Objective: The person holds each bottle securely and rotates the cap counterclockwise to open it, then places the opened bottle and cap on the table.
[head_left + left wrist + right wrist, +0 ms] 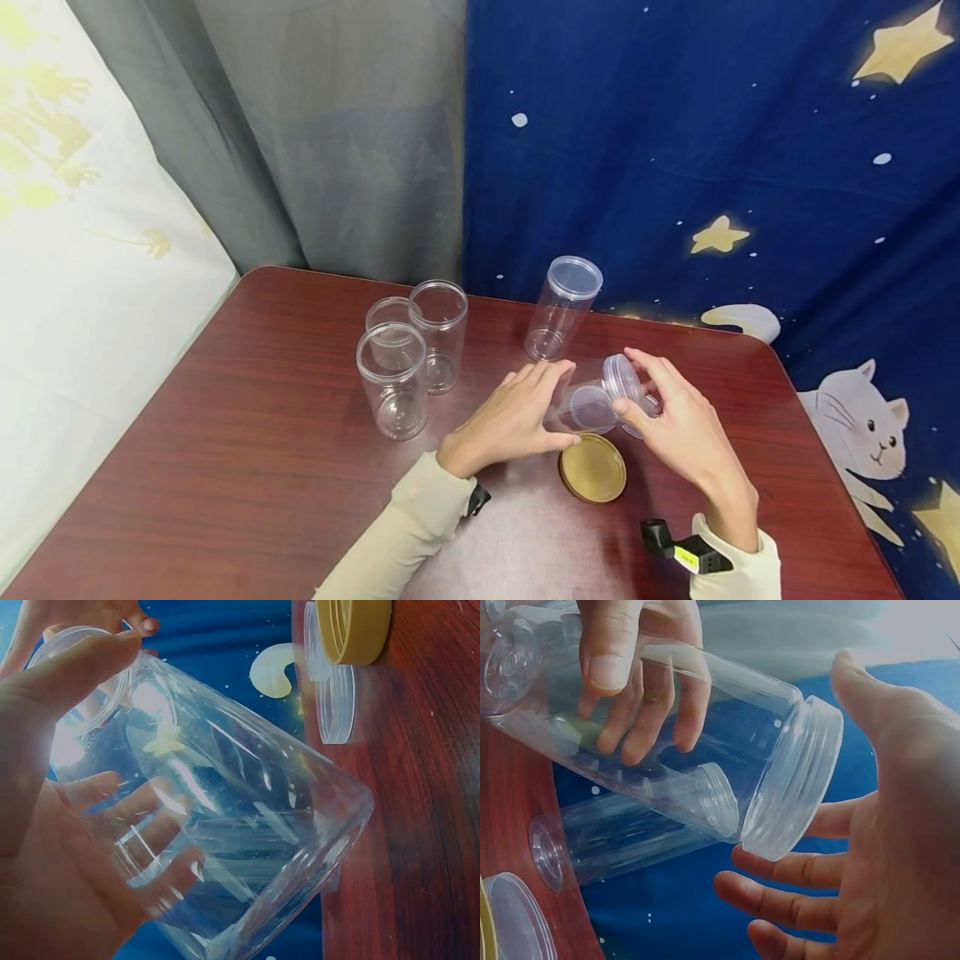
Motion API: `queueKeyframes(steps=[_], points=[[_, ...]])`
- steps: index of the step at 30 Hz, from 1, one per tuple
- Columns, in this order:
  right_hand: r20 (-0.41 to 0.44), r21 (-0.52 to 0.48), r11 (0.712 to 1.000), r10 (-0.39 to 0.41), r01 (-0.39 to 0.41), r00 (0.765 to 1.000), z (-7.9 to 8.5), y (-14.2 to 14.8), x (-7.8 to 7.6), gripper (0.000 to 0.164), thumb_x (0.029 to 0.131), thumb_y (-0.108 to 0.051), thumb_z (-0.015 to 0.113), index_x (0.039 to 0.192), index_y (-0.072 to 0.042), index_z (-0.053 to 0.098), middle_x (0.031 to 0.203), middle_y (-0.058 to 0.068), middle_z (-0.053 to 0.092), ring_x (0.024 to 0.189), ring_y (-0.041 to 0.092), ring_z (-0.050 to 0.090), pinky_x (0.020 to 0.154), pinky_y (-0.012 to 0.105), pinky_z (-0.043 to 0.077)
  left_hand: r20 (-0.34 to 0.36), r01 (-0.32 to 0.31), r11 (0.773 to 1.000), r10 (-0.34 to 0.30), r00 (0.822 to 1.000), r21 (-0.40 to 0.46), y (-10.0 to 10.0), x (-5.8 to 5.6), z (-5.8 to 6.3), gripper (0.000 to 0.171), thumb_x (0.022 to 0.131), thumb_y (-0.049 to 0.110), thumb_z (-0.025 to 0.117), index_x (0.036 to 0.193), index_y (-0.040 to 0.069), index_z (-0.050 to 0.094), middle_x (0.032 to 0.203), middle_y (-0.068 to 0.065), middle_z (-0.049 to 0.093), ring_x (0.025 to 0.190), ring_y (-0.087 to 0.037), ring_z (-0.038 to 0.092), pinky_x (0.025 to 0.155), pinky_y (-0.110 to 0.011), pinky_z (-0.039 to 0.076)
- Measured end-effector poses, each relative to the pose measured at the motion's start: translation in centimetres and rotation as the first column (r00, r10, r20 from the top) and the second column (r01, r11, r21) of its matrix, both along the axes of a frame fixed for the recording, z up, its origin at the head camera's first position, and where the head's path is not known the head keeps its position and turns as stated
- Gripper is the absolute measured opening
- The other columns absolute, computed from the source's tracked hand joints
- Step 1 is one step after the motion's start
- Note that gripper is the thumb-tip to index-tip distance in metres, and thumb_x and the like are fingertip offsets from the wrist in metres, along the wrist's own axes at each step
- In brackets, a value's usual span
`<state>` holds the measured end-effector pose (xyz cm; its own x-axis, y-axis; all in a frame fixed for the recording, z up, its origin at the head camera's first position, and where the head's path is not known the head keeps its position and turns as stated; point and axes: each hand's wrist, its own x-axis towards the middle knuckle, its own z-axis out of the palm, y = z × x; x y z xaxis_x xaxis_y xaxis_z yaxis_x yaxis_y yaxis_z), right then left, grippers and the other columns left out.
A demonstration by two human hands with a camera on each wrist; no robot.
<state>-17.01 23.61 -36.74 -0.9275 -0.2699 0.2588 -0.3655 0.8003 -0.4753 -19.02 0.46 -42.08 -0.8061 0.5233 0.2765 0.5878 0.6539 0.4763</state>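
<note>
My left hand [513, 417] grips a clear plastic jar [247, 795] around its body, thumb on one side and fingers on the other. The jar is tilted over the table, its mouth end toward the right. A clear screw lid [795, 780] sits on that end. Around the lid, my right hand [678, 417] has its fingers and thumb spread; in the right wrist view the thumb stands apart from the lid and fingertips are right at its edge. Below the jar lies a gold lid [592, 469], with clear lids [336, 705] close by.
Several clear jars stand on the dark red table [247, 467]. Three without lids, including the front jar [393, 383], are grouped left of my hands. Another jar [562, 308] with a clear lid stands at the back edge, before a blue star-patterned curtain [637, 150].
</note>
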Motion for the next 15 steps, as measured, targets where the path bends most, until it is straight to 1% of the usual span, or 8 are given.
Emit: queueKeyframes(steps=[5,12,15], points=[[-0.002,-0.027,1.000,0.014,-0.014,1.000,-0.06,-0.08,-0.09,0.060,0.088,-0.033,0.074,0.143,-0.019,0.051,0.114,0.003,0.064,0.090,0.020,0.062,0.075,0.043,0.051,-0.013,-0.006,1.000,0.006,1.000,-0.019,-0.01,-0.02,0.01,0.088,0.077,0.052,0.078,0.146,0.012,0.040,0.134,-0.003,0.055,0.119,-0.018,0.053,0.094,-0.037,0.046],[0.010,-0.058,0.997,0.042,-0.041,0.999,-0.26,0.04,-0.23,0.060,0.088,-0.029,0.075,0.142,-0.018,0.051,0.111,0.002,0.063,0.085,0.017,0.059,0.072,0.032,0.052,-0.009,-0.011,1.000,0.011,1.000,-0.023,-0.06,-0.05,-0.11,0.088,0.078,0.052,0.078,0.146,0.012,0.040,0.135,-0.003,0.054,0.118,-0.018,0.054,0.094,-0.037,0.046],[0.005,-0.067,0.996,0.059,-0.059,0.998,-0.32,0.17,-0.28,0.061,0.087,-0.027,0.076,0.142,-0.018,0.051,0.111,0.001,0.063,0.086,0.016,0.059,0.072,0.028,0.051,-0.006,-0.009,1.000,0.009,1.000,-0.020,-0.07,-0.07,-0.16,0.088,0.078,0.052,0.078,0.146,0.012,0.040,0.135,-0.002,0.054,0.118,-0.018,0.054,0.093,-0.037,0.046]])
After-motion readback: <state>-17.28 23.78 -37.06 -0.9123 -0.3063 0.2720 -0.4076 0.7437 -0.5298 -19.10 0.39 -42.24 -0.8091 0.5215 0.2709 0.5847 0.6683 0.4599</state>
